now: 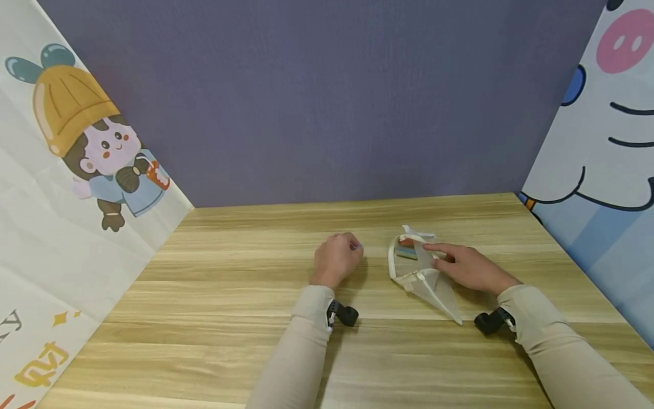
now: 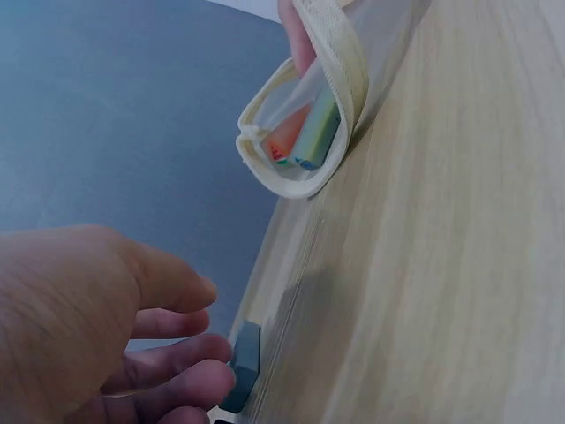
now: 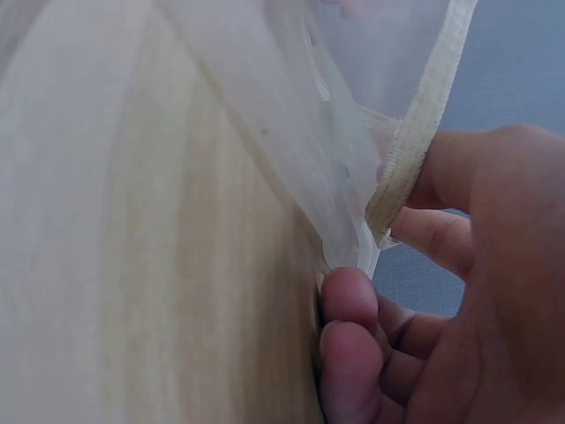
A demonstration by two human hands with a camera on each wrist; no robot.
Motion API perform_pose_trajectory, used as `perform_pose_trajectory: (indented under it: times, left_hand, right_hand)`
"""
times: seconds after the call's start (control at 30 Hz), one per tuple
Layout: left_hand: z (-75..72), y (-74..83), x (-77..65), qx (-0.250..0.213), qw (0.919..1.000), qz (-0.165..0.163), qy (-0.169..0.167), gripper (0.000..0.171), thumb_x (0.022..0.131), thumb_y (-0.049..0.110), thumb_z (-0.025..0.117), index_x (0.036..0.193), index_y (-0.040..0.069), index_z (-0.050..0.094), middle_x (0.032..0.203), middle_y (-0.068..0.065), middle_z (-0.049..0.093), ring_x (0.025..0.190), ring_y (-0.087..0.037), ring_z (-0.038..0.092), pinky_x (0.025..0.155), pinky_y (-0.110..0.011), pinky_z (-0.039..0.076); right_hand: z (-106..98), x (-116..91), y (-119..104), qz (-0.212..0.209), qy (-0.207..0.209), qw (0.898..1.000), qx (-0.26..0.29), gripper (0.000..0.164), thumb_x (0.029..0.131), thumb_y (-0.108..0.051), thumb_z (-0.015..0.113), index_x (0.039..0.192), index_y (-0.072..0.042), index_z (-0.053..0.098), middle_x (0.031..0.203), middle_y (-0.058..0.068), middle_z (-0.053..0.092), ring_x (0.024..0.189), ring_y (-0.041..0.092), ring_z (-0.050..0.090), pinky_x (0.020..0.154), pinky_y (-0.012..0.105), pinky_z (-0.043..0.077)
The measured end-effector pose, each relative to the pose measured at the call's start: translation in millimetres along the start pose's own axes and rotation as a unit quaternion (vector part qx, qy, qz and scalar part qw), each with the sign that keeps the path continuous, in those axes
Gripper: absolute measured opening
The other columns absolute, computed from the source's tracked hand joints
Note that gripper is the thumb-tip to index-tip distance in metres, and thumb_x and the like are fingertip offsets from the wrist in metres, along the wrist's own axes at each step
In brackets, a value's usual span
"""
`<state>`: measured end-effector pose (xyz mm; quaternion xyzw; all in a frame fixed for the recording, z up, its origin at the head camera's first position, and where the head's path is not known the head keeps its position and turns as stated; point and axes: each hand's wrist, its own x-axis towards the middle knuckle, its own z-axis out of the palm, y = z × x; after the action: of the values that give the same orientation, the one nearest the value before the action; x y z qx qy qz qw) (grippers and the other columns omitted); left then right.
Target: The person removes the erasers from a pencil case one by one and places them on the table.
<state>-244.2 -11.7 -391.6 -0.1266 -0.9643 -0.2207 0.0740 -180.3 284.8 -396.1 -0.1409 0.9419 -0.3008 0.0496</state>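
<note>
My left hand (image 1: 337,258) is over the middle of the table with its fingers loosely bent. In the left wrist view, the fingertips are right at a small blue-grey block (image 2: 246,367), partly covering it, and the thumb stands apart from it. My right hand (image 1: 467,267) grips the edge of a translucent mesh pouch (image 1: 431,284) with a cream rim, holding its mouth open toward the left. Inside the pouch lie a red watermelon-slice piece (image 2: 288,137) and a green and blue bar (image 2: 316,132).
The wooden table (image 1: 204,318) ends at a dark blue-grey panel (image 1: 327,102) at the back. Cartoon-printed white sheets stand along the left (image 1: 66,255) and right (image 1: 603,165) sides. A small black wrist camera (image 1: 343,313) is strapped to the left wrist, another to the right.
</note>
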Motion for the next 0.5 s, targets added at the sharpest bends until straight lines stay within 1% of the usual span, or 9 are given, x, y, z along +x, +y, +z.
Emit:
perform_pose_trajectory:
  times: [0.1, 0.23, 0.37, 0.5]
  left_hand:
    - [1.5, 2.6, -0.1, -0.004, 1.0, 0.006, -0.006, 0.011, 0.093, 0.034, 0.066, 0.096, 0.027, 0.075, 0.093, 0.011, 0.071, 0.082, -0.014, 0.066, 0.064, -0.036, 0.049]
    - [5.2, 5.1, -0.9, -0.006, 0.9996, 0.026, -0.011, 0.014, 0.095, 0.034, 0.065, 0.099, 0.027, 0.076, 0.09, 0.012, 0.071, 0.075, -0.01, 0.064, 0.06, -0.034, 0.048]
    - [9.5, 7.5, -2.4, 0.005, 0.9987, 0.047, -0.018, 0.016, 0.097, 0.035, 0.063, 0.102, 0.026, 0.075, 0.089, 0.012, 0.071, 0.069, -0.008, 0.061, 0.058, -0.033, 0.048]
    - [13.5, 11.8, -3.9, 0.014, 0.9976, 0.062, -0.027, 0.017, 0.098, 0.037, 0.062, 0.103, 0.027, 0.075, 0.089, 0.012, 0.07, 0.069, -0.007, 0.06, 0.057, -0.032, 0.047]
  right_hand:
    - [0, 0, 0, -0.001, 0.002, 1.0, 0.0, 0.05, 0.105, -0.029, 0.054, 0.151, -0.012, 0.046, 0.085, 0.002, 0.057, 0.071, 0.018, 0.047, 0.068, 0.038, 0.039]
    - [0, -1, 0, -0.003, 0.005, 1.0, 0.002, 0.05, 0.105, -0.029, 0.054, 0.151, -0.013, 0.046, 0.082, 0.002, 0.055, 0.07, 0.017, 0.045, 0.067, 0.038, 0.038]
    - [1, 0, 0, -0.004, 0.005, 1.0, 0.009, 0.049, 0.106, -0.029, 0.054, 0.152, -0.013, 0.045, 0.078, 0.002, 0.051, 0.065, 0.017, 0.041, 0.066, 0.037, 0.037]
    - [1, -1, 1, -0.006, 0.007, 1.0, 0.012, 0.049, 0.106, -0.028, 0.054, 0.152, -0.014, 0.045, 0.075, 0.002, 0.048, 0.063, 0.017, 0.039, 0.063, 0.036, 0.036]
